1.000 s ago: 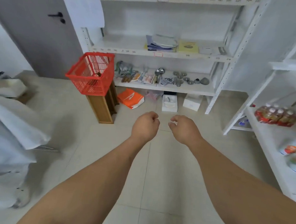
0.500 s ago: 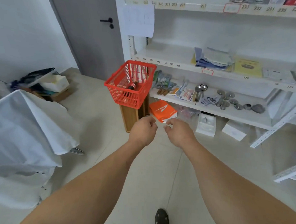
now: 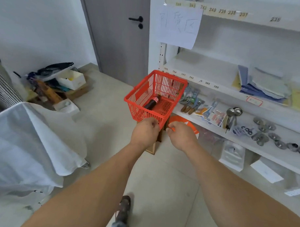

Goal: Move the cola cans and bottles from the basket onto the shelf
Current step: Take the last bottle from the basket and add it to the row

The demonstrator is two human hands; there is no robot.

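Now both your hands are out in front, close together, fingers curled in, nothing in either one. Left hand sits just under the near rim of the red basket; whether the knuckles touch the mesh, cannot tell. Right hand is just beside it at 3 o'clock, thumb and fingertips nearly pinched, in front of an orange package down low.

Change: a second ago the basket was far off at your 10 o'clock with the hands well short of it; half a second ago it was nearer, still apart from the hands. Now it is right above the knuckles. Hands kept the same curled pose; you and the view closed in. Judgement: approach is done, the reach-in is next, nothing moved to the shelf yet.

Cola bottle lies on its side on the basket floor, at 12 o'clock from the left hand, near but behind the front wall. Cap end points away from you, as far as I can tell. No cans visible in there.

Basket stands on a wooden stand, mostly hidden by the hands. Shelf runs from 1 to 3 o'clock, carrying spoons, packets and small metal parts. White cloth at 9 o'clock.
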